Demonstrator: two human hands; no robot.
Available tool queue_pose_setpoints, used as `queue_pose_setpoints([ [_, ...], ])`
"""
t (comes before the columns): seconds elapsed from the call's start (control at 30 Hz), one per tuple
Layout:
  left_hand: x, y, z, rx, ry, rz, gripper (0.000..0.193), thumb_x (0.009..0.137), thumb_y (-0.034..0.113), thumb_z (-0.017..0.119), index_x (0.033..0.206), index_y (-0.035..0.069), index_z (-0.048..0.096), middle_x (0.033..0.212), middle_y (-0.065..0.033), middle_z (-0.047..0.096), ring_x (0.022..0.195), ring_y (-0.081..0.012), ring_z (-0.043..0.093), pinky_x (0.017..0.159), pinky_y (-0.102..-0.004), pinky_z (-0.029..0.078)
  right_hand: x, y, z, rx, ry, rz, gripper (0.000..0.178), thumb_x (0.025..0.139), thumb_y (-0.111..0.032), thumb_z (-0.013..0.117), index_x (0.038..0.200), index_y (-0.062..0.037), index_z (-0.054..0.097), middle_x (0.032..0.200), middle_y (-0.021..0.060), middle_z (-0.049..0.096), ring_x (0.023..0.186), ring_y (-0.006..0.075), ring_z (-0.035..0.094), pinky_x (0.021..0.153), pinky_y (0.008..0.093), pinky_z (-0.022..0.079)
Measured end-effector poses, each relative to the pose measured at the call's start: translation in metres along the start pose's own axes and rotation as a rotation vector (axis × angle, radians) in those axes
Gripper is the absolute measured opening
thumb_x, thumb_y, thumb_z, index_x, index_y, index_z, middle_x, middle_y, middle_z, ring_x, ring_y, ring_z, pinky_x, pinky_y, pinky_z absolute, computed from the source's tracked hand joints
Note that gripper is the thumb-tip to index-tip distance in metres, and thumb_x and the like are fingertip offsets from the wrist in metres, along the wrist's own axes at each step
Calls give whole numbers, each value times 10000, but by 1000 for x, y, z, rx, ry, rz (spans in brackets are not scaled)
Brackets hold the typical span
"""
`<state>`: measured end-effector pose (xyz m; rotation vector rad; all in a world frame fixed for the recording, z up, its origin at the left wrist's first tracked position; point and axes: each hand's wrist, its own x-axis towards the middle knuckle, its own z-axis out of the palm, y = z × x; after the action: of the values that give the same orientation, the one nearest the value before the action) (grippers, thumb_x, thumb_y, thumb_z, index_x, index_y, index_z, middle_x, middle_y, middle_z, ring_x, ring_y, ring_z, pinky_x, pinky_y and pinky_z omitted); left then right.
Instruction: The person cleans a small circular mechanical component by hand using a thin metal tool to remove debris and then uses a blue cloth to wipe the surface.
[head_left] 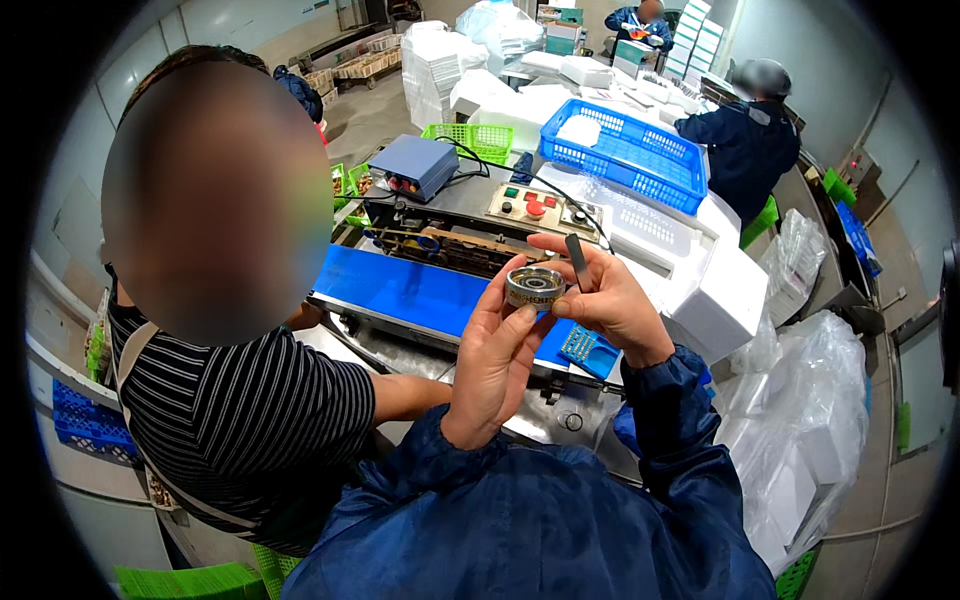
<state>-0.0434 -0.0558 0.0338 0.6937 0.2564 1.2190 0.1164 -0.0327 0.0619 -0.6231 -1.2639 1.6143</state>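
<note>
Clock directions are taken from the metal ring. At eight o'clock stands one co-worker [240, 430] in a striped shirt, the head blurred over and the near hand hidden behind the wearer's left forearm. Around four o'clock slumps a big clear plastic bag [800, 410], its wrinkles obscuring the white contents. One blue belt [400, 290] runs from nine o'clock, its other end partly covered by the hands. Two more people, heads blurred, are farther off: one [745, 150] at two o'clock, the other [640, 40] at one, smaller and harder to make out. One blue crate [620, 180] sits at one o'clock.

Between ten and eleven is one grey-blue box [412, 165]; at twelve, one control panel [520, 205] with a large red button. The left hand [497, 355] pinches the metal ring [535, 297] between thumb and fingers — some fingertips lost behind it. The right hand [615, 305] is closed on one dark strip [578, 262], lower end hidden, thumb tip at the ring's edge — pressing or not, I cannot tell. One blue case [590, 350] lies at five o'clock, its small contents too fine to count.
</note>
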Motion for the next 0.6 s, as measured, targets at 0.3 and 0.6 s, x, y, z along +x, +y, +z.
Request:
queue_pose_setpoints([
  [0.3,3,-3,0,22,7,-7,535,900,108,525,1379,26,300,1266,-126,491,1181,-203,483,1037,-360,372,-2,-2,2,-47,43,-19,646,758,50,661,1335,35,372,1169,99,559,1040,143,561,889,251,449],
  [0.6,6,-1,-3,-84,-70,-59,513,915,58,486,1383,7,280,1287,-134,461,1189,-195,469,1038,-353,376,-4,-1,2,-120,81,-66,641,754,74,653,1330,51,372,1188,104,548,962,109,569,814,231,481],
])
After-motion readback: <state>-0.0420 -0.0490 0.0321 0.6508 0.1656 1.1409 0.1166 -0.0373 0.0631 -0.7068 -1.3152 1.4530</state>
